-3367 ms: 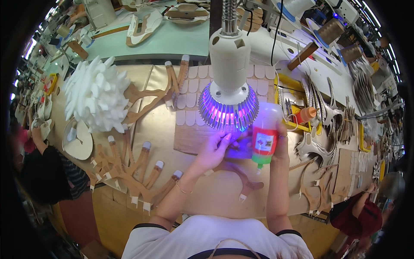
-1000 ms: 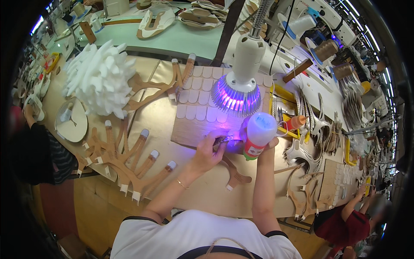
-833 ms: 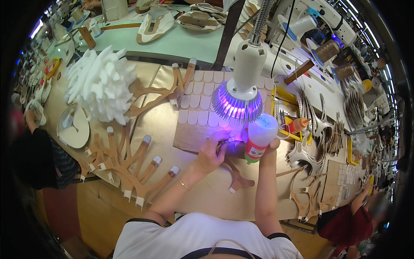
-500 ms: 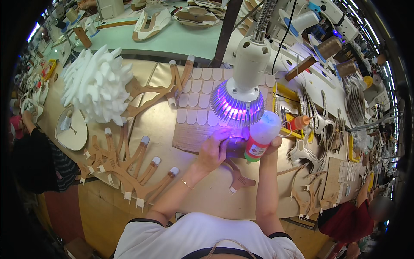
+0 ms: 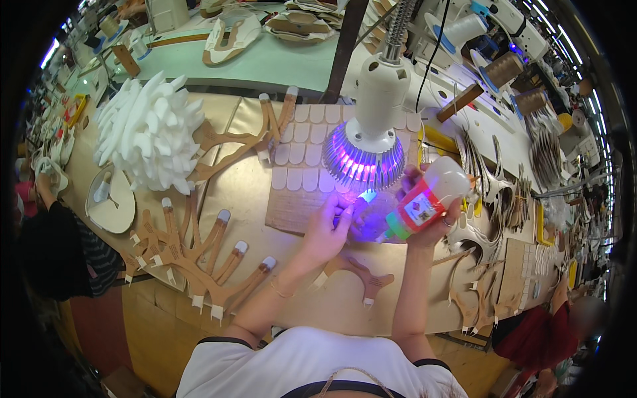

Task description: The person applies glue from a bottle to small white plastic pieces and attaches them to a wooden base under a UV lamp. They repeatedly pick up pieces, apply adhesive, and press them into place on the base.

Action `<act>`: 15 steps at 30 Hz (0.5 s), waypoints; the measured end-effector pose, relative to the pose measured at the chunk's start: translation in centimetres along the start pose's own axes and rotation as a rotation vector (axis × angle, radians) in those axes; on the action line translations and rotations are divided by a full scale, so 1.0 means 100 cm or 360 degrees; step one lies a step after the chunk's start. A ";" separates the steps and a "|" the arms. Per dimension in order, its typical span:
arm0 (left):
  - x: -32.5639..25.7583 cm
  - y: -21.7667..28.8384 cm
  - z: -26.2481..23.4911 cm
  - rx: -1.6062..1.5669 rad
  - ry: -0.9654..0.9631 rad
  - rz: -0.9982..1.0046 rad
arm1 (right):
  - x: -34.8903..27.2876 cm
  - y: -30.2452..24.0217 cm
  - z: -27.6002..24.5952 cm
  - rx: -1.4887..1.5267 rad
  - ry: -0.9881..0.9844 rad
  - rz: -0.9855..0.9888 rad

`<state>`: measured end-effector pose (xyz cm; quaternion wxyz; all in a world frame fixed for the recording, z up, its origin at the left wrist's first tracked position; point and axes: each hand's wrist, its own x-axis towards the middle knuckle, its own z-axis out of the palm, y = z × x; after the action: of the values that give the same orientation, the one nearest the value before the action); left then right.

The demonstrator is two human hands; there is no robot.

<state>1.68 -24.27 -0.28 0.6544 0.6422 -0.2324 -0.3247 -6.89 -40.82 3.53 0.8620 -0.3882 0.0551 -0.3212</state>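
My left hand (image 5: 326,229) pinches the end of a tan forked leather strap (image 5: 368,280) under the lamp. The end's tip looks bright blue-white in the violet light, and the forked part hangs below on the table side. My right hand (image 5: 434,222) is closed around a squeeze bottle (image 5: 424,202) with a red label and green cap. The bottle is tilted, its nozzle pointing down and left, just right of the strap end. A white lamp (image 5: 365,156) with a finned metal head glows violet directly above my left hand.
Rows of rounded white pieces lie on a brown board (image 5: 285,205) behind my hands. A white foam pile (image 5: 149,129) and several forked leather straps (image 5: 206,282) stand to the left. An orange-capped bottle (image 5: 462,187) and yellow trays are at right. People work on both sides.
The bottle has swung from nearly upright to tilted, its base rising to the right and nozzle turning down-left. The forked strap has shifted and shows more of its length below my left hand.
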 end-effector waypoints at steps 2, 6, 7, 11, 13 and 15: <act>-0.002 0.000 0.001 -0.0217 -0.0104 -0.0142 | -0.009 -0.005 -0.002 -0.0423 0.0332 -0.0185; -0.003 -0.008 0.005 -0.0364 -0.0182 -0.0254 | -0.029 0.002 0.002 -0.0952 0.0504 -0.0721; -0.003 -0.010 0.006 -0.0365 -0.0215 -0.0243 | -0.033 0.005 0.004 -0.1090 0.0548 -0.0731; -0.004 -0.013 0.009 -0.0263 -0.0176 -0.0157 | -0.040 0.014 0.009 -0.1625 0.0381 -0.0857; -0.008 -0.011 0.012 -0.0225 -0.0099 -0.0120 | -0.041 0.019 0.007 -0.1772 0.0271 -0.0923; -0.010 -0.009 0.013 -0.0215 -0.0073 -0.0133 | -0.040 0.028 0.003 -0.1793 0.0310 -0.0949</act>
<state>-0.07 -24.42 -0.95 0.6766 0.5981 -0.1979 -0.3813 -8.51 -36.84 1.10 0.3909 -0.7490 0.1830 -0.5027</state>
